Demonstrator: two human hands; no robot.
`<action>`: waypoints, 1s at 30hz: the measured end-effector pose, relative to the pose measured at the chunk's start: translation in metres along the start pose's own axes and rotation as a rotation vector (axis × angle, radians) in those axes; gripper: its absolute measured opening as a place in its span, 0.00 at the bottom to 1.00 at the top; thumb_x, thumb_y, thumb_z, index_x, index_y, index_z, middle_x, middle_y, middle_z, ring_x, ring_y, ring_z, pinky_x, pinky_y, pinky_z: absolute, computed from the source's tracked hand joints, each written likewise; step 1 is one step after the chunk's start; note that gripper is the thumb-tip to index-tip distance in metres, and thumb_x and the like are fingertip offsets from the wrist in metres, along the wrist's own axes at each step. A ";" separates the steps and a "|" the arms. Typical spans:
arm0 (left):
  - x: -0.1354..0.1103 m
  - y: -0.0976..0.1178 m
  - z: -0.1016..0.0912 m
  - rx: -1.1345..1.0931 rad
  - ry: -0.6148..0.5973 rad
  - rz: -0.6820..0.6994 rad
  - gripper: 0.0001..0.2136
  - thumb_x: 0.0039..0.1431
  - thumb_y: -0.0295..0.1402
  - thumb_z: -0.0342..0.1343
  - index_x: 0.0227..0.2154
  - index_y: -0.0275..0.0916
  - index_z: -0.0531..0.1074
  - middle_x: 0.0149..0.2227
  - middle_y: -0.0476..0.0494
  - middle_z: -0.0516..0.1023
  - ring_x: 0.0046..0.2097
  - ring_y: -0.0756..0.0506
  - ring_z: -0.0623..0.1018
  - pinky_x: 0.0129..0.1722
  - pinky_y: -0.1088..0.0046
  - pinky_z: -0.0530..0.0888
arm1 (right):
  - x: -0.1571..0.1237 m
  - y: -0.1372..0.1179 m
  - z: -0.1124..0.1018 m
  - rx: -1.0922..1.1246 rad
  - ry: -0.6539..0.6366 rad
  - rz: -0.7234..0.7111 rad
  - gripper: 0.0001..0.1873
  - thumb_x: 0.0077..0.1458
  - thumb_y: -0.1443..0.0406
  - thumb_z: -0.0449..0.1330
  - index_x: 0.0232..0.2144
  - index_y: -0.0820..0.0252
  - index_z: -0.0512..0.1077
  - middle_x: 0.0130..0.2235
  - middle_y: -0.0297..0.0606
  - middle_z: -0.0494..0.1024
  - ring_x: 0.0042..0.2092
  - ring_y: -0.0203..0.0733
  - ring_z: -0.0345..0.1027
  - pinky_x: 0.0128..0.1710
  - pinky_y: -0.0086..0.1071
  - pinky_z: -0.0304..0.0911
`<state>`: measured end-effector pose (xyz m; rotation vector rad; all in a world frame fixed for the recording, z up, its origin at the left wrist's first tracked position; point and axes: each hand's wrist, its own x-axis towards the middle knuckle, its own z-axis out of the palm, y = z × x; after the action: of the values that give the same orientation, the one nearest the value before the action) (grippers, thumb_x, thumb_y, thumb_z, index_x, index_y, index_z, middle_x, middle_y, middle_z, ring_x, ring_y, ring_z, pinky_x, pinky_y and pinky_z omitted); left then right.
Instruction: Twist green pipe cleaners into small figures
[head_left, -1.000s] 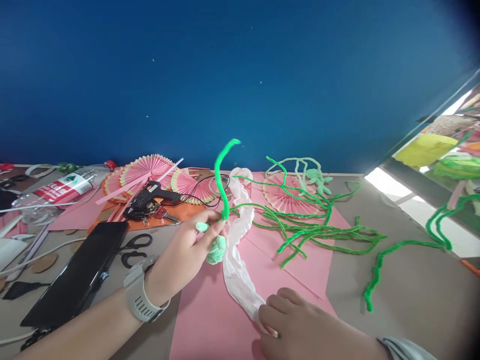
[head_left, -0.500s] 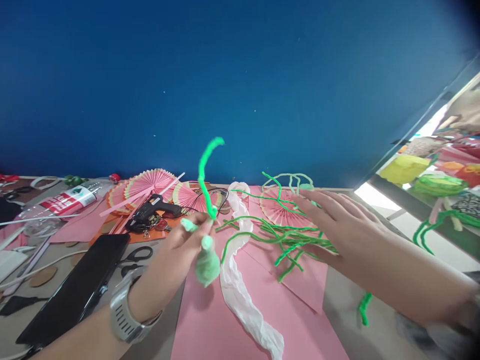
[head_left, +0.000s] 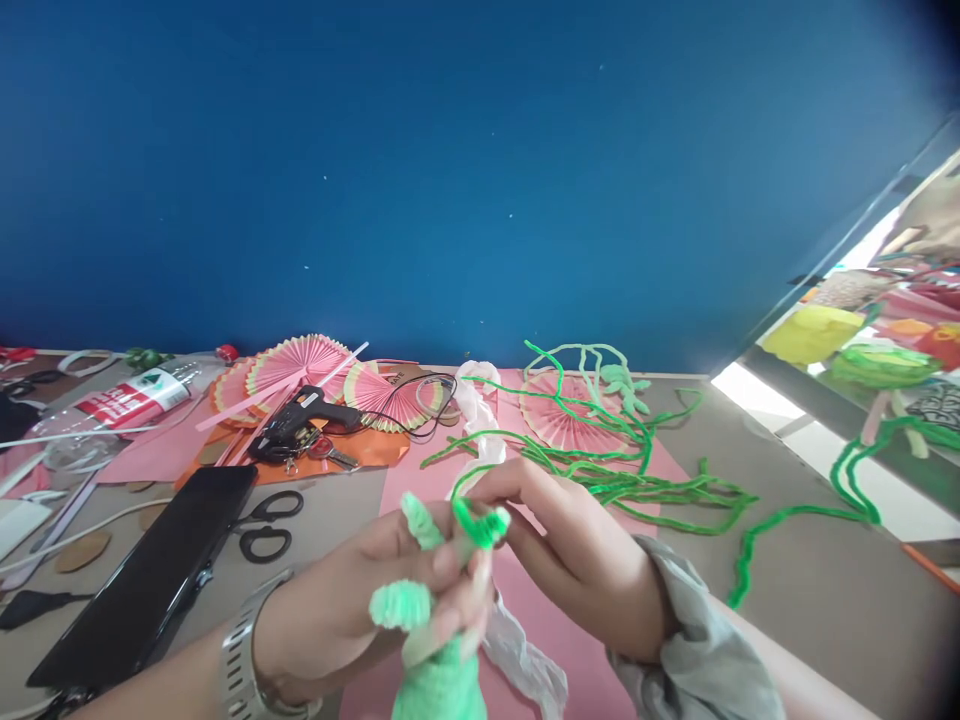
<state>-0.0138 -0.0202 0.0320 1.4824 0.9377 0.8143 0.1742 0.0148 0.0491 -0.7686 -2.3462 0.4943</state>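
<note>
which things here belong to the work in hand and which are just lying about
Work in hand, it seems:
pale green piece
bright green stem
loose stems, probably

Lying about, untouched:
bottle
glue gun
scissors
keys
black slab
fans

The green pipe cleaner [head_left: 487, 527] looks fuzzy and matt; the bottle [head_left: 135, 403] is glossy clear plastic, the fans [head_left: 307, 368] pleated paper.

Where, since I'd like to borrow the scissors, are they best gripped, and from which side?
Take the scissors by their two black loops, probably from the right: the loops lie exposed and point right, while the blades are hidden at the black slab-like device.
</note>
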 end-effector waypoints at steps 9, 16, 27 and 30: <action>0.019 0.007 -0.004 0.462 0.294 0.003 0.13 0.60 0.37 0.41 0.22 0.39 0.58 0.21 0.52 0.61 0.24 0.51 0.62 0.24 0.75 0.60 | -0.004 -0.009 0.006 -0.375 -0.222 0.240 0.06 0.56 0.72 0.48 0.34 0.61 0.64 0.28 0.36 0.71 0.28 0.39 0.65 0.25 0.29 0.56; 0.017 0.006 0.002 0.805 0.053 0.085 0.08 0.52 0.21 0.45 0.25 0.40 0.64 0.26 0.52 0.69 0.31 0.49 0.67 0.34 0.73 0.62 | -0.007 -0.013 -0.003 -0.222 -0.225 0.125 0.09 0.53 0.76 0.50 0.28 0.60 0.63 0.29 0.33 0.69 0.30 0.35 0.61 0.28 0.27 0.55; 0.008 0.027 0.000 0.315 -0.064 -0.076 0.11 0.62 0.38 0.40 0.32 0.41 0.66 0.26 0.51 0.71 0.29 0.51 0.70 0.34 0.75 0.66 | 0.001 0.014 0.001 0.210 -0.122 0.371 0.12 0.60 0.64 0.45 0.26 0.59 0.62 0.23 0.27 0.63 0.24 0.30 0.55 0.25 0.24 0.53; 0.012 0.018 -0.004 0.406 0.129 -0.074 0.12 0.61 0.39 0.41 0.33 0.41 0.67 0.27 0.51 0.71 0.28 0.50 0.69 0.31 0.75 0.65 | -0.002 0.011 0.008 0.065 -0.185 0.357 0.12 0.61 0.65 0.43 0.28 0.58 0.62 0.24 0.29 0.66 0.25 0.31 0.57 0.24 0.25 0.52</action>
<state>-0.0099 -0.0080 0.0501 1.7432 1.3050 0.6975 0.1752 0.0209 0.0367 -1.1623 -2.3521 0.8207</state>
